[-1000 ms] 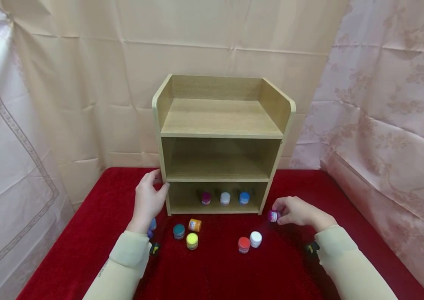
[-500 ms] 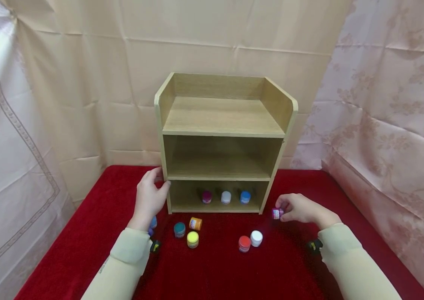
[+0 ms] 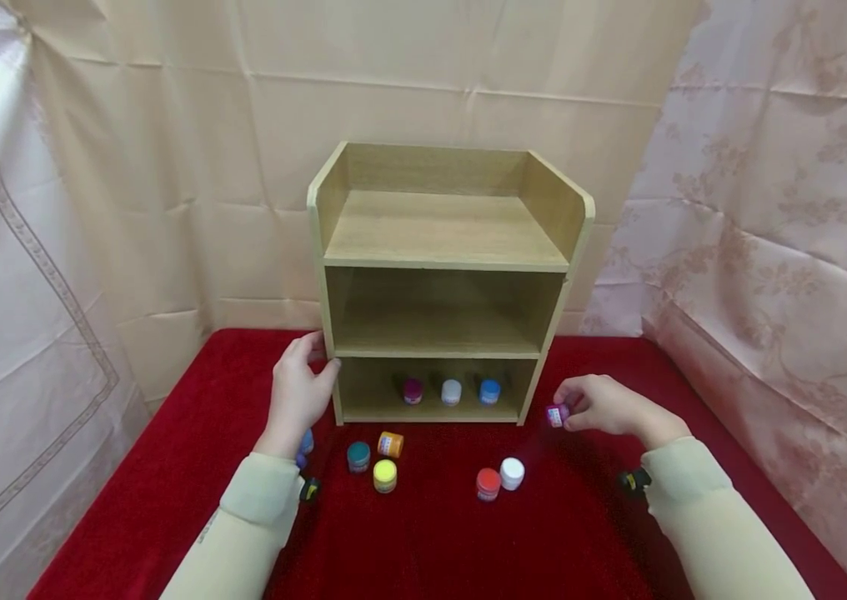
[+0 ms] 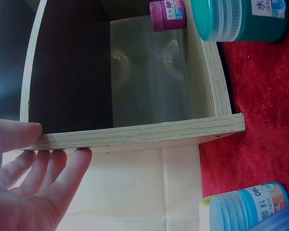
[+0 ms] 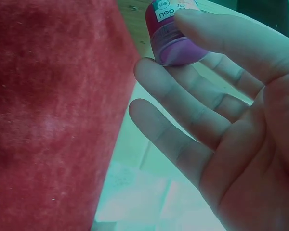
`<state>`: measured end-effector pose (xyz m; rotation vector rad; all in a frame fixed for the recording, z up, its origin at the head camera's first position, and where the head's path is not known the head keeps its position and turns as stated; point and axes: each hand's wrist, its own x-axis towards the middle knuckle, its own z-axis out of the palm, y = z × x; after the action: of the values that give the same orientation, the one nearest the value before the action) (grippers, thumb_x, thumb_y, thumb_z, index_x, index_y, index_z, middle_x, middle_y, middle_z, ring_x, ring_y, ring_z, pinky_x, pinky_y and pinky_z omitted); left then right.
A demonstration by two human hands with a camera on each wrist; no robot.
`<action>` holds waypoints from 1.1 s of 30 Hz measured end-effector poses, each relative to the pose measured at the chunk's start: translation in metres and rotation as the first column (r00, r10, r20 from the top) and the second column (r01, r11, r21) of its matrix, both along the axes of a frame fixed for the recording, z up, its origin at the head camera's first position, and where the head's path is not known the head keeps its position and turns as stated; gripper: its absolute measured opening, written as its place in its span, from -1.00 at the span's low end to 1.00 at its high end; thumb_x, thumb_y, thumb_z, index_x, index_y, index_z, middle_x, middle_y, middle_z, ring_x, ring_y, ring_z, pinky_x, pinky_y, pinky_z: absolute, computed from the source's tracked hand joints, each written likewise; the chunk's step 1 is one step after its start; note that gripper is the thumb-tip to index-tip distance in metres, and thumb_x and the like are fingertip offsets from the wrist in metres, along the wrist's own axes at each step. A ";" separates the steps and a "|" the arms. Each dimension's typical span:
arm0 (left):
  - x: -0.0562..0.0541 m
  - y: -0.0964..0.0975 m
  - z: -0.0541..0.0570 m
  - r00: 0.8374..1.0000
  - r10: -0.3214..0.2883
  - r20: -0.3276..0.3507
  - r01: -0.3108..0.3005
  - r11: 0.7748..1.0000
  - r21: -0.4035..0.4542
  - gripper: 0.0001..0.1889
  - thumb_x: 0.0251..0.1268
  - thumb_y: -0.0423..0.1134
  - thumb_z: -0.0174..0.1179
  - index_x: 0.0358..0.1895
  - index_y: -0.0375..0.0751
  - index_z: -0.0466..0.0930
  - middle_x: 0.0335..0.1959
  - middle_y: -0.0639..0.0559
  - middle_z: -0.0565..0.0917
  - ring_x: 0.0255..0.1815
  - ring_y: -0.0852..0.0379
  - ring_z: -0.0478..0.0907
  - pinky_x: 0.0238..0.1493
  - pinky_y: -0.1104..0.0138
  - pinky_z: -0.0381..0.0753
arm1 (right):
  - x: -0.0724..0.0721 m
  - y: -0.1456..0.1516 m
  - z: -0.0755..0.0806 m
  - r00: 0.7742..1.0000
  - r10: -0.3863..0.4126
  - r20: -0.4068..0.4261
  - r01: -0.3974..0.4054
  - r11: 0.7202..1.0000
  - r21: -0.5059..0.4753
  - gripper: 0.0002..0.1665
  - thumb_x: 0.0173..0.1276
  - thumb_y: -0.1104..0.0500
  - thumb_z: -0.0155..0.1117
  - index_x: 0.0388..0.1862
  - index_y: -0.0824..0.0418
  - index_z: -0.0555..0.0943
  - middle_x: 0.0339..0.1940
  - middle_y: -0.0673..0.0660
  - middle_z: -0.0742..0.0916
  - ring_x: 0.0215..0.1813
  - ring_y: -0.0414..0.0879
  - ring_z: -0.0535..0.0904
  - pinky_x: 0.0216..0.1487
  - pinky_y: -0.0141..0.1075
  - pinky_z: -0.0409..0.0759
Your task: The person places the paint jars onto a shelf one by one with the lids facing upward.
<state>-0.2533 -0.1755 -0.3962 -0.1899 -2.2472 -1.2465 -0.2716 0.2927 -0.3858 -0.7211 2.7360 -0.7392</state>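
Note:
My right hand pinches a small purple paint jar between thumb and fingers, above the cloth just right of the shelf unit. In the right wrist view the jar lies tilted under the thumb, while the lower fingers are spread away from it. My left hand holds the left side panel of the wooden shelf unit, thumb at the front edge, fingers along the outer face. On the bottom shelf a magenta jar, a white jar and a blue jar stand in a row.
In front of the unit are a teal jar, an orange jar on its side, a yellow jar, a red jar and a white-lidded jar. A light-blue jar lies by my left wrist. Curtains surround the red cloth.
My right hand, still pinching the purple jar, has shifted slightly right and up in the head view. The jar's tilt has changed a little. My left hand keeps its hold on the panel.

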 end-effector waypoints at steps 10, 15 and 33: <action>0.000 0.000 -0.001 1.000 -0.002 0.016 0.002 1.000 -0.006 -0.57 0.33 -0.39 0.30 0.25 -0.34 0.54 0.10 -0.23 0.60 0.10 -0.18 0.62 0.10 -0.02 0.62 | 0.000 -0.004 0.004 0.998 0.037 -0.050 -0.035 0.999 0.037 -0.73 0.22 0.30 0.50 -0.09 0.24 0.69 -0.29 -0.01 0.72 -0.21 -0.08 0.68 -0.12 -0.16 0.68; 0.000 0.000 0.000 1.000 -0.003 0.009 0.003 1.000 -0.005 -0.57 0.33 -0.40 0.30 0.25 -0.34 0.53 0.10 -0.23 0.59 0.10 -0.18 0.62 0.09 -0.03 0.63 | -0.001 -0.012 -0.003 0.995 0.052 -0.085 -0.042 0.993 0.112 -0.70 0.19 0.27 0.53 -0.09 0.26 0.71 -0.28 0.00 0.71 -0.24 -0.10 0.62 -0.14 -0.14 0.66; 0.000 0.000 0.002 1.000 0.002 0.015 -0.002 1.000 -0.008 -0.57 0.33 -0.39 0.30 0.25 -0.36 0.53 0.10 -0.24 0.59 0.09 -0.19 0.62 0.11 -0.03 0.61 | -0.003 -0.024 -0.028 0.997 0.032 -0.074 -0.011 0.961 0.276 -0.70 0.12 0.24 0.62 -0.16 0.17 0.74 -0.30 -0.03 0.69 -0.21 -0.08 0.57 -0.10 -0.09 0.64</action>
<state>-0.2529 -0.1759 -0.3946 -0.1818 -2.2642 -1.2422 -0.2749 0.2687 -0.4137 -0.7279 2.8153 -0.3201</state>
